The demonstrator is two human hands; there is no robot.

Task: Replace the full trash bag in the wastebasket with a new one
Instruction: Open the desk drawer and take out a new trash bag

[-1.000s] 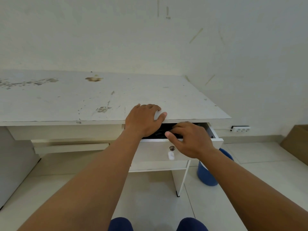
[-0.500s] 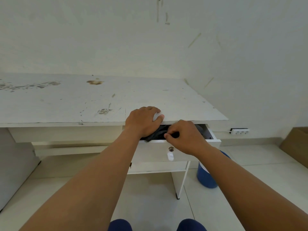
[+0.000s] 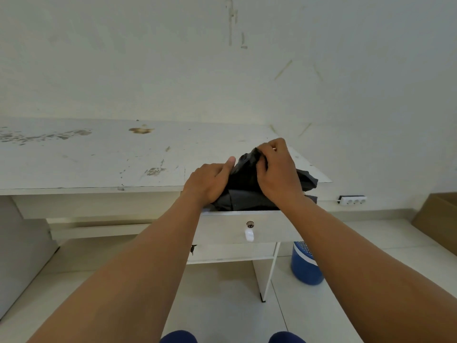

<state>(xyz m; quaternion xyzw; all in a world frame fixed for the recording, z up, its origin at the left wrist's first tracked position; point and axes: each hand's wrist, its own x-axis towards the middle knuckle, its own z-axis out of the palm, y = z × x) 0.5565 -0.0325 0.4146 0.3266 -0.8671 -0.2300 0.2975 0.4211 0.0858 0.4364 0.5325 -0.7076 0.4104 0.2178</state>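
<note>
Head view: the right hand (image 3: 277, 173) pinches the black bag (image 3: 243, 179) at its top, above the open drawer (image 3: 247, 229). The left hand (image 3: 210, 183) lies against the bag's left side, thumb out; its fingers are hidden, so its grip cannot be told. The blue bin (image 3: 305, 264) stands on the floor, partly hidden behind the right forearm.

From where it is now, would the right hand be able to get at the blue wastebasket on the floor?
Probably not yet: the right hand grips the black bag above the open drawer, and the blue wastebasket sits low beside the desk; bending down would free the way.
</note>
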